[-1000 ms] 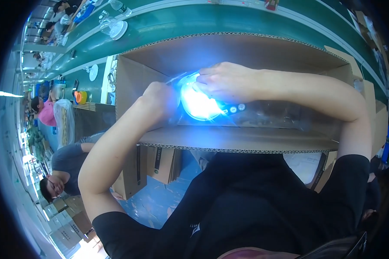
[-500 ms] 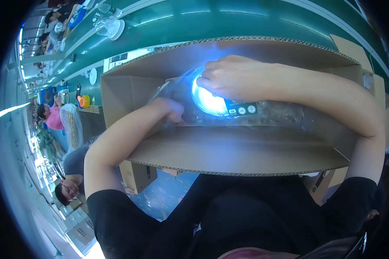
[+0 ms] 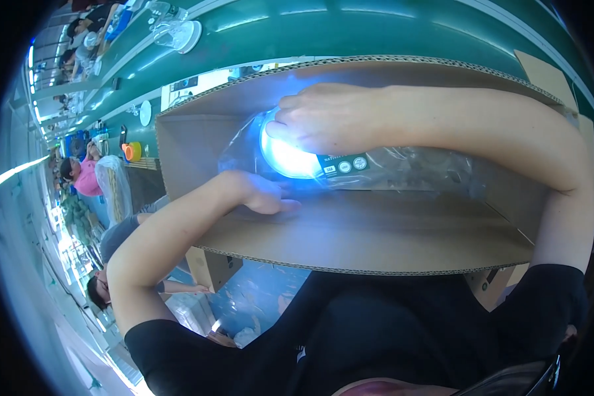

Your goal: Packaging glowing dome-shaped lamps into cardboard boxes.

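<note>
A deep cardboard box stands open in front of me. Inside lies a brightly glowing round lamp with a dark green label, within clear plastic wrapping. My right hand reaches in from the right, its fingers curled closed on the lamp's upper rim; the fingertips are partly lost in glare. My left hand is at the near left of the lamp, fingers stretched toward the wrapping and holding nothing I can see. Whether its fingertips touch the plastic is hidden.
A green workbench runs behind the box, with clear plastic domes at its far left. An orange tape roll lies further left. Another person works at left near a smaller carton. More cardboard stands at right.
My right hand and the glowing lamp have shifted left inside the box. My left hand has moved down and slightly right, off the wrapping's left end. The person at left has reached an arm out.
</note>
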A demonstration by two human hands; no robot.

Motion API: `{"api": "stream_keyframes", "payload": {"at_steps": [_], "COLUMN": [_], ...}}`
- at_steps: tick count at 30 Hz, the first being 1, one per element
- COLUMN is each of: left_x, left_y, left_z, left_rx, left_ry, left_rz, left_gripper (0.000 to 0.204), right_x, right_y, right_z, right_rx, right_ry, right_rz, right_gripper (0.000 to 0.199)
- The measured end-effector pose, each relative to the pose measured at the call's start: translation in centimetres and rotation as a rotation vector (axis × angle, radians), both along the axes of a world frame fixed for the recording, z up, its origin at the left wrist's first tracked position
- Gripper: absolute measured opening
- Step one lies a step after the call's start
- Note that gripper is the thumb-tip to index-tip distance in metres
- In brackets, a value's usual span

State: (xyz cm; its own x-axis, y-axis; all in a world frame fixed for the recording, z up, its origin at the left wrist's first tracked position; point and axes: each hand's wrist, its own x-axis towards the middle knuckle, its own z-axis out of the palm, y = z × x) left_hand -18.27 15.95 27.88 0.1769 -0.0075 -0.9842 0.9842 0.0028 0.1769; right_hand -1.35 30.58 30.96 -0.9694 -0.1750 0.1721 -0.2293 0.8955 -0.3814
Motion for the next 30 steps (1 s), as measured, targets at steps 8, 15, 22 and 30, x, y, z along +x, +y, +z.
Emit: {"api": "stream_keyframes", "payload": {"at_steps": [8, 15, 22, 30], "left_x": [3.7, -1.8, -1.9, -3.9], "left_y": [0.2, 2.2, -1.1, 0.1], "left_z": [2.2, 12.8, 5.9, 1.9], "left_rx": [0.052, 0.821, 1.058, 1.117], "left_ry": [-0.275, -0.046, -0.027, -0.146], "left_rz": [-0.025, 0.162, 0.164, -0.09], "left_gripper": [0.058, 0.032, 0.064, 0.039], "right_x": [-2.9, -4.5, -4.1, 6.2], "right_y": [-2.4, -3.6, -3.2, -0.5], "right_z": [-2.4, -5.1, -5.9, -14.0], "right_rx": [0.002, -0.107, -0.478, 0.22], "right_ry": [0.014, 0.133, -0.201, -0.161], "right_rz": [-0.033, -0.051, -0.285, -0.002], "right_gripper": [0.024, 0.017, 0.032, 0.043]}}
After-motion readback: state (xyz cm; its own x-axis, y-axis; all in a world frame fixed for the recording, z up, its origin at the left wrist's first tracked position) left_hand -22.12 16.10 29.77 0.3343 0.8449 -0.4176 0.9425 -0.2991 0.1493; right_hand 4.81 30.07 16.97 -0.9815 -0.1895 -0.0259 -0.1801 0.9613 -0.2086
